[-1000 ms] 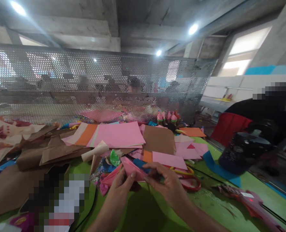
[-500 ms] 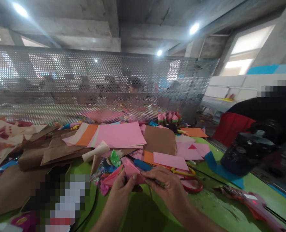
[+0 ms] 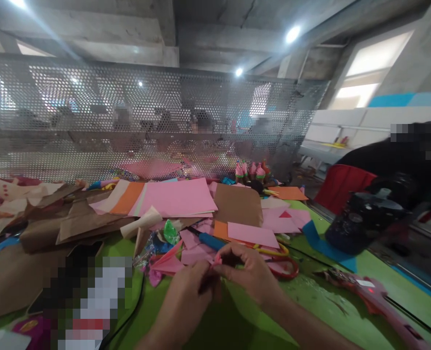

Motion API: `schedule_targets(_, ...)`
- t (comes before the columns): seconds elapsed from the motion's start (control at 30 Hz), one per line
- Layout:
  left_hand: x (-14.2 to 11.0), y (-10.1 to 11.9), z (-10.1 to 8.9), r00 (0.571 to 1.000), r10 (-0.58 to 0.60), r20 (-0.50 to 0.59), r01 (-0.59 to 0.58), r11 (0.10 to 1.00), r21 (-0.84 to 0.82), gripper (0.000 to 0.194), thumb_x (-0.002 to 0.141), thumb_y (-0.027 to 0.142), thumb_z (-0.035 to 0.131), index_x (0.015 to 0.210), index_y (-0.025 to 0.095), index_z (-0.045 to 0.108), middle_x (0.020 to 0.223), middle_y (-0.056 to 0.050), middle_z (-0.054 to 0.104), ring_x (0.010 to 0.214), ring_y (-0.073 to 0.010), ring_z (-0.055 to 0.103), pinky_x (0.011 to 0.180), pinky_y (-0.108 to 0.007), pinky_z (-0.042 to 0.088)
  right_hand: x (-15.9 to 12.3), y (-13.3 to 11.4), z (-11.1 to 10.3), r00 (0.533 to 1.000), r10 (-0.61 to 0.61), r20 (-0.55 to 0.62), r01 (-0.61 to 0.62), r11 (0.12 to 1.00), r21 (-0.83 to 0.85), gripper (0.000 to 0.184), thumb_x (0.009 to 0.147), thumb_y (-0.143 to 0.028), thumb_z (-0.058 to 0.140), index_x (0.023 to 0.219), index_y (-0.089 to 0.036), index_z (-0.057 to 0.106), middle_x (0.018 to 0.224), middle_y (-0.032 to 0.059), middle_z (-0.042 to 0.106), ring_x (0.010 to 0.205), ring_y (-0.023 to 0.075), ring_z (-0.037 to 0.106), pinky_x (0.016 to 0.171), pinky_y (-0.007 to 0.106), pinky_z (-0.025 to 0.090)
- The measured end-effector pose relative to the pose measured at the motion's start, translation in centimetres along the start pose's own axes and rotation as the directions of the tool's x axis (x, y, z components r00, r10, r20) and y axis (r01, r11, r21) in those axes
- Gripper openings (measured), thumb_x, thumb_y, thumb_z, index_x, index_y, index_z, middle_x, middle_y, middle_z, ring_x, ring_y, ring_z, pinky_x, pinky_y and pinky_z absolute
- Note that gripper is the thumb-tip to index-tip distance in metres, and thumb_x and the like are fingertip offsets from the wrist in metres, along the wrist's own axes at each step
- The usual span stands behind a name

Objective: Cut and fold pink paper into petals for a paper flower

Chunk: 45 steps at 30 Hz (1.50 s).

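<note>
Both my hands meet low in the middle of the view, over the green table. My right hand [image 3: 253, 274] pinches a small pink paper piece [image 3: 217, 259] between thumb and fingers. My left hand [image 3: 189, 296] is closed against the same piece, its back towards me, and its fingers hide most of the paper. Just beyond lie a blue-handled tool [image 3: 211, 241] and pink paper scraps [image 3: 193, 256]. A folded pink paper [image 3: 167, 262] lies left of the hands. Scissors with a red-orange handle [image 3: 293, 268] and a yellow handle [image 3: 283, 250] rest beside my right hand.
A pink glue gun [image 3: 379, 296] with a lit red light lies at right. Pink sheets [image 3: 179, 197], brown paper [image 3: 237, 201] and a cream roll [image 3: 141, 222] cover the back. A dark container [image 3: 361, 221] stands right, near a person in black [image 3: 375, 148]. A perforated metal screen [image 3: 146, 112] rises behind.
My left hand has rolled over so its back faces me, closer to my right hand. The pink paper between them is now mostly covered. The view has tipped slightly downward.
</note>
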<state>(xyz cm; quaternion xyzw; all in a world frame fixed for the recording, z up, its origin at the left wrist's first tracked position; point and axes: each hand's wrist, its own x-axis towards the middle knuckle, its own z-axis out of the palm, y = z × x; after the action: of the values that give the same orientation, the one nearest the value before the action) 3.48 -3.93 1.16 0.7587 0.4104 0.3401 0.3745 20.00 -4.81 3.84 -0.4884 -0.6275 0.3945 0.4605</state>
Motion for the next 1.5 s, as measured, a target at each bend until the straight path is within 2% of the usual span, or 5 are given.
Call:
schedule_targets(0.2, 0.6, -0.3, 0.3, 0.996, -0.071, -0.055, 0.051, 0.954, -0.297, 0.003, 0.077, 0.02, 0.053, 0.075, 0.019, 0.056, 0.063, 0.004, 0.054, 0.061, -0.0141, 0.05, 0.055, -0.023, 0.033, 0.2, 0.5, -0.1, 0.988, 0.121, -0.101, -0.087, 0.953, 0.289, 0.026, 0.068, -0.036, 0.08, 0.074, -0.017, 0.063, 0.066, -0.0035, 0.056, 0.062, 0.0112, 0.048, 0.059, 0.023, 0.038)
schedule_targets(0.53, 0.6, -0.7, 1.4, 0.997, -0.007, -0.071, -0.032, 0.841, -0.54, 0.053, 0.069, 0.01, 0.062, 0.119, 0.021, 0.048, 0.11, -0.007, 0.064, 0.099, -0.0223, 0.06, 0.086, -0.032, 0.046, 0.4, 0.7, -0.3, 0.976, 0.164, -0.141, -0.079, 0.876, 0.476, 0.029, 0.069, -0.033, 0.081, 0.074, -0.018, 0.055, 0.065, -0.0045, 0.055, 0.059, 0.0106, 0.051, 0.058, 0.023, 0.042)
schedule_targets(0.73, 0.7, -1.6, 0.5, 0.991, -0.082, -0.105, 0.031, 0.909, -0.415, 0.014, 0.088, 0.032, 0.051, 0.091, 0.019, 0.057, 0.079, -0.002, 0.059, 0.071, -0.0171, 0.054, 0.063, -0.026, 0.043, 0.6, 0.4, -0.6, 0.976, 0.156, -0.152, -0.064, 0.871, 0.487, 0.033, 0.065, -0.032, 0.084, 0.072, -0.018, 0.054, 0.062, -0.0056, 0.055, 0.057, 0.0089, 0.05, 0.054, 0.02, 0.042)
schedule_targets(1.1, 0.3, -1.6, 0.8, 0.991, -0.093, -0.094, 0.074, 0.978, -0.196, 0.042, 0.093, 0.05, 0.037, 0.069, 0.02, 0.054, 0.066, -0.003, 0.056, 0.064, -0.0177, 0.051, 0.059, -0.027, 0.035, 0.5, -0.1, -0.4, 0.98, 0.132, -0.151, -0.045, 0.878, 0.477, 0.036, 0.068, -0.04, 0.08, 0.087, -0.019, 0.058, 0.076, -0.0002, 0.061, 0.064, 0.0137, 0.055, 0.058, 0.025, 0.045)
schedule_targets(1.5, 1.4, -1.2, 0.3, 0.948, -0.241, -0.206, 0.107, 0.856, -0.507, 0.037, 0.084, 0.055, 0.051, 0.074, 0.02, 0.059, 0.075, -0.004, 0.06, 0.075, -0.0201, 0.055, 0.07, -0.029, 0.044, 0.5, 0.2, -0.8, 0.993, 0.119, -0.022, -0.107, 0.945, 0.309, 0.025, 0.07, -0.037, 0.077, 0.075, -0.016, 0.063, 0.068, 0.0001, 0.061, 0.064, 0.0149, 0.054, 0.062, 0.026, 0.042)
